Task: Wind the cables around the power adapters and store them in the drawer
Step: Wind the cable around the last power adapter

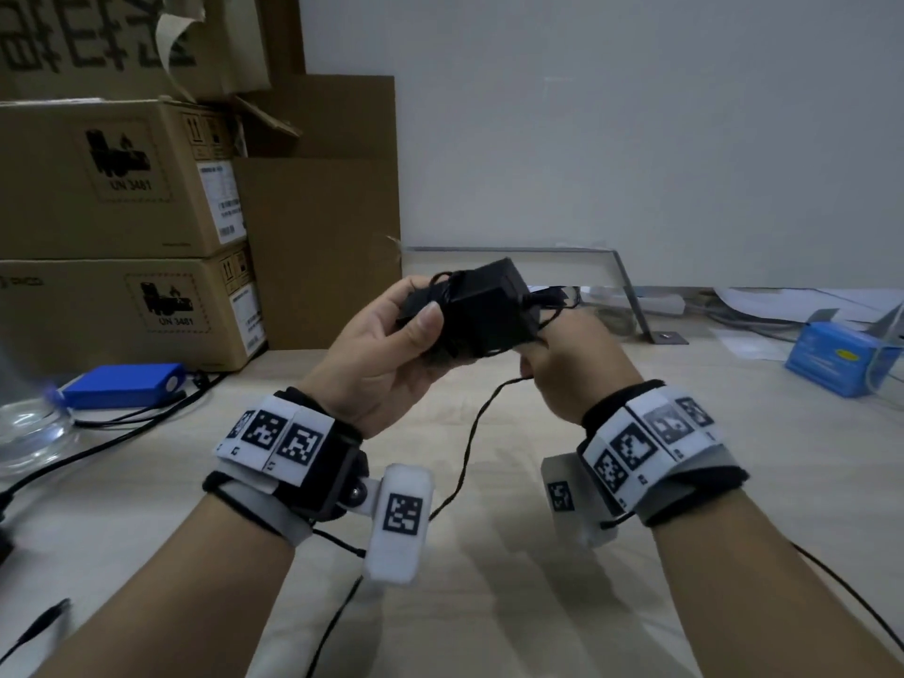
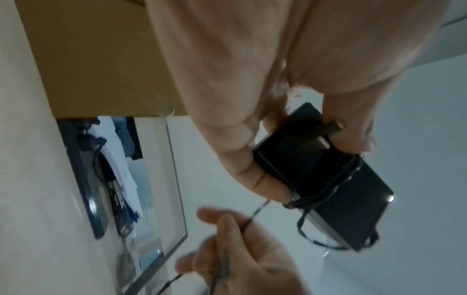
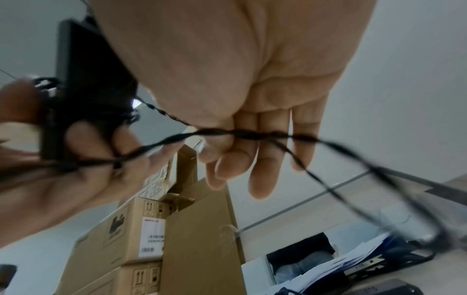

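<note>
Both wrists frame the work: left hand (image 1: pixel 386 354) grips the adapter (image 1: pixel 482 310), already ringed by several turns; right hand (image 1: pixel 570 364), just beside it, pinches the cable (image 1: pixel 469 447), whose tail hangs below. Winding unfinished; no drawer visible.

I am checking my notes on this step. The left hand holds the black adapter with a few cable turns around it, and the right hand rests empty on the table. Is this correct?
Not quite. The right hand is not empty on the table: it is raised beside the adapter and pinches the cable, as the right wrist view shows. The left hand does hold the partly wound adapter.
</note>
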